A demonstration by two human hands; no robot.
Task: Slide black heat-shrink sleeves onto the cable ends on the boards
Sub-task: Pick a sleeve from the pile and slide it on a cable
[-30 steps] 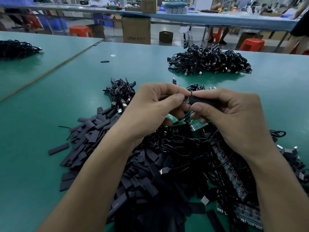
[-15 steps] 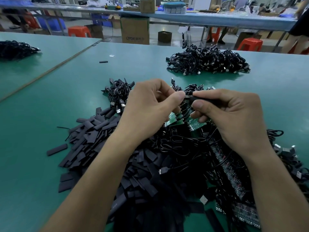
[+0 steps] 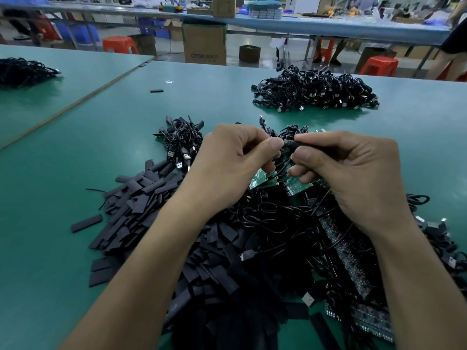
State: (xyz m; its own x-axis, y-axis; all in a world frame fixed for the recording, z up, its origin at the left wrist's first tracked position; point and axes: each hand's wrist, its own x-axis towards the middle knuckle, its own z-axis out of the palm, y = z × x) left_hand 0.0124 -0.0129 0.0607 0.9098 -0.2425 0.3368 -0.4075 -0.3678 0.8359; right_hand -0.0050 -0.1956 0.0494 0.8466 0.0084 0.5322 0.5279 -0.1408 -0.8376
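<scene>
Black sleeve [image 3: 312,145] pinched by right hand [image 3: 353,178], thumb under forefinger, above the green boards [image 3: 265,180] mid-table. Left hand [image 3: 227,173] pinches cable end [image 3: 286,143] at the sleeve's mouth. Loose sleeves [image 3: 136,205] heaped left; bare table [image 3: 63,173] beyond. Cable heap [image 3: 313,93] near far edge.

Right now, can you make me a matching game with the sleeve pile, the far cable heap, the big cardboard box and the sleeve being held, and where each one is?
Things:
1 sleeve pile
2 far cable heap
3 big cardboard box
4 held sleeve

Places:
A on the floor beyond the table
B pinched in the right hand
C far right part of the table
D on the table, left of the left hand

Pairs: 1-D, 2-C, 3-A, 4-B
</scene>
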